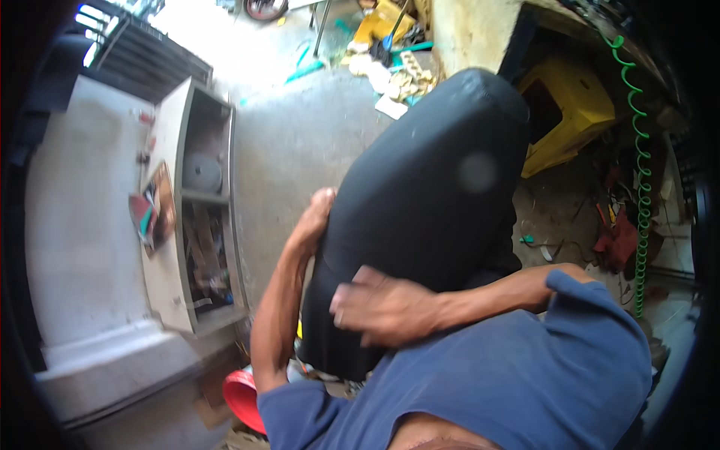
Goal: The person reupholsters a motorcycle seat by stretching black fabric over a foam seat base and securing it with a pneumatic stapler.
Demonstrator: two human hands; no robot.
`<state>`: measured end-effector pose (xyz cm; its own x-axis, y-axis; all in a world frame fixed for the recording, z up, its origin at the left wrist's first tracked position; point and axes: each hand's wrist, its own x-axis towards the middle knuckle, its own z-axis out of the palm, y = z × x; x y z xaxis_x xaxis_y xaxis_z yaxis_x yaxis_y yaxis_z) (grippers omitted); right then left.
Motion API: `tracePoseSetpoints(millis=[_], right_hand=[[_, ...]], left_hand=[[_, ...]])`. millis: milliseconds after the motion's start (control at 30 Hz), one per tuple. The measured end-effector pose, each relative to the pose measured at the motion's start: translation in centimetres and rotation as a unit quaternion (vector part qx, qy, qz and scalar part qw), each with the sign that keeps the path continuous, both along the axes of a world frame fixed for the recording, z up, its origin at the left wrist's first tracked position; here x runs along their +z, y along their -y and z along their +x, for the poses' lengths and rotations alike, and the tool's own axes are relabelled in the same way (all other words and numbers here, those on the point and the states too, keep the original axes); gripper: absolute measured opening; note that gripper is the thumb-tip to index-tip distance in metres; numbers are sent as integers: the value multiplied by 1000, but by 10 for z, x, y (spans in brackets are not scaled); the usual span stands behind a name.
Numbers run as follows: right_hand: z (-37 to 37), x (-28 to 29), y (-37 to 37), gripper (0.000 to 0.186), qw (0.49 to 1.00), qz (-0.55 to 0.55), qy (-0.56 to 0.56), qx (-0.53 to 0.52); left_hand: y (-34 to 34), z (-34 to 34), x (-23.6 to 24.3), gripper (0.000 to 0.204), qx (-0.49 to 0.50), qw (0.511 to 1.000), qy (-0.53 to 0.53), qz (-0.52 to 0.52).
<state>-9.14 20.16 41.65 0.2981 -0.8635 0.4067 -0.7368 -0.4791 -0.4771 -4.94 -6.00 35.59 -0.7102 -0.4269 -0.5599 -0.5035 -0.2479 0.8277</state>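
Fingers of the left hand (pixel 316 216) meet the black padded piece's (pixel 424 180) left edge, grip unclear; the right hand's (pixel 390 309), blurred, loosely parted, overlie its near part. Apparently smoothing; continuing calls for steady support.

The padded seat (pixel 405 202) is plain black, the shirt (pixel 510 367) blue, the coiled hose (pixel 642 232) green.

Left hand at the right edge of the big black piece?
No, the left hand is at the left edge of the big black piece.
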Motion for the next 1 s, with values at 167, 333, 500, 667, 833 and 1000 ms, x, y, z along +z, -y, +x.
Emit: tracePoseSetpoints(millis=[167, 333, 500, 667, 833, 1000], right_hand=[[-34, -5, -28, 89, 946, 87, -184, -253], [-8, -7, 10, 98, 973, 103, -120, -166], [4, -6, 36, 101, 987, 76, -104, -92], [30, -15, 79, 91, 984, 87, -154, -3], [69, -37, 100, 83, 958, 159, -212, 106], [18, -42, 28, 69, 997, -46, -43, 40]], left_hand=[[0, -2, 0, 44, 7, 993, 14, 115], [-10, -25, -11, 36, -39, 998, 40, -1], [-4, -24, -14, 39, 12, 995, 89, 49], [6, -21, -31, 38, -61, 997, 57, 5], [-19, -28, 15, 51, -4, 993, 87, 74], [-14, 0, 8, 58, 37, 999, 31, 24]])
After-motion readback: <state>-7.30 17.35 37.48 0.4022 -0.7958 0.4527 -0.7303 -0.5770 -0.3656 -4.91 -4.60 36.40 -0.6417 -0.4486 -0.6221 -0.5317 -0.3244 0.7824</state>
